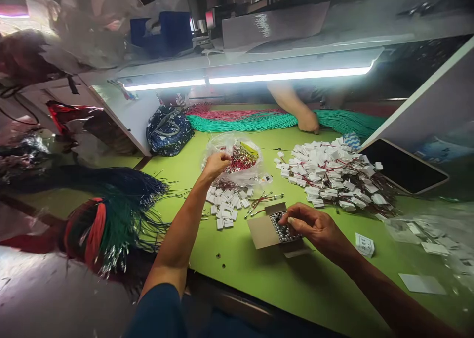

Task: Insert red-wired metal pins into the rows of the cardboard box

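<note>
Green worktop [233, 249] in front of me, flanked by pale left panel [124, 113] and pale right panel [433, 101]. Shelf [333, 44] runs across above; bright strip light [292, 76] glows beneath it. Dim upper right.

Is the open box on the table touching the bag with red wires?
Apart. The head view shows bare green table between the upper flap of the box and the lower edge of the bag.

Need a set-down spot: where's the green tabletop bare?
Free: the green tabletop between the open box and the near edge; also just in front of the patterned bag, left of the clear bag.
Crowded: right of the clear bag under the white connector heap, and the run from the clear bag through the small connector pile.
</note>
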Available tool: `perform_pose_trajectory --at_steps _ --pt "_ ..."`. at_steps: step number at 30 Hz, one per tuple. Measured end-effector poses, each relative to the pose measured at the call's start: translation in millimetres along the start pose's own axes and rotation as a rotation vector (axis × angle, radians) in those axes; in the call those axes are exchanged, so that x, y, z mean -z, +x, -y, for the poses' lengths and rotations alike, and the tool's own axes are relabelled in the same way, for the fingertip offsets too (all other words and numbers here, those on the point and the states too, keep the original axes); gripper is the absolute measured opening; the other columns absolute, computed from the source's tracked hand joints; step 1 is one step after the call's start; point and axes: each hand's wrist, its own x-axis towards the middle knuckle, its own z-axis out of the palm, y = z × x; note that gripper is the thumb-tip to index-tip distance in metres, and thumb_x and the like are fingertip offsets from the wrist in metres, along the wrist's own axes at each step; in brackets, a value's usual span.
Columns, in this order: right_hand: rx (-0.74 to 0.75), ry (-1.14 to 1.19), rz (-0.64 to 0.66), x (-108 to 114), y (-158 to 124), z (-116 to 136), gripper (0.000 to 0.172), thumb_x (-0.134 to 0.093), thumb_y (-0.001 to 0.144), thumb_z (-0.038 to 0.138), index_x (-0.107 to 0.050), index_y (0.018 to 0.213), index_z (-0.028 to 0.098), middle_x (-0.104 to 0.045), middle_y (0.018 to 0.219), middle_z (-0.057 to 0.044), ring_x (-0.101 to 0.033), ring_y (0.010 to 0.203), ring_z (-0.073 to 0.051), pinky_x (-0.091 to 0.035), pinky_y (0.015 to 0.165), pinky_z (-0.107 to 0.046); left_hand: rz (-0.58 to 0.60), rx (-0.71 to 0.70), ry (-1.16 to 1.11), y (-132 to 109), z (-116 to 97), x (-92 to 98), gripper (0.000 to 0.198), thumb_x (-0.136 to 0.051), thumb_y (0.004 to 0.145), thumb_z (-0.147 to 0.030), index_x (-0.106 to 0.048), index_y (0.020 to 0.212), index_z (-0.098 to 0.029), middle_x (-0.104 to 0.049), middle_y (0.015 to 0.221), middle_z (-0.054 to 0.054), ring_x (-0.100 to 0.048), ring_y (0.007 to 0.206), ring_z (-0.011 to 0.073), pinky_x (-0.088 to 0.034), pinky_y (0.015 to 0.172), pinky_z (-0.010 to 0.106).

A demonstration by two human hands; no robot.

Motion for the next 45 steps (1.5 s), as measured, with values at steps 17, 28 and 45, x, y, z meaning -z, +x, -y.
perform_pose_trajectory --at_steps 17,28,45 --pt "0.141 0.289 -0.023 -14.4 -6.1 13.1 0.026 -0.068 0.073 0.043 -0.063 0.079 0.018 -0.063 0.081 -0.004 -0.062 0.071 -0.015 -0.052 0.065 -0.029 0.233 0.398 -1.184 -160.1 -29.4 -44.4 0.026 -0.079 0.061 -0.02 -0.058 0.076 -0.015 -0.069 0.075 0.002 -0.062 0.059 0.0099 -0.048 0.057 0.021" --pt "0.17 0.294 -0.086 -26.3 -9.3 14.7 0.019 -0.064 0.076 0.036 -0.062 0.083 0.018 -0.064 0.072 -0.002 -0.059 0.061 -0.014 -0.049 0.057 -0.027 0.167 0.453 -1.265 -169.7 -25.5 -60.0 0.036 -0.086 0.05 -0.025 -0.057 0.068 -0.014 -0.062 0.062 -0.001 -0.054 0.051 0.0066 -0.044 0.051 0.019" --pt "0.265 0.124 -0.194 -38.8 -4.6 16.1 0.012 -0.063 0.079 0.031 -0.062 0.077 0.02 -0.065 0.064 0.001 -0.06 0.051 -0.011 -0.047 0.05 -0.023 0.13 0.37 -1.292 -176.4 -26.3 -68.9 0.034 -0.085 0.05 -0.027 -0.059 0.067 -0.014 -0.059 0.058 -0.004 -0.053 0.05 0.0053 -0.044 0.053 0.019"
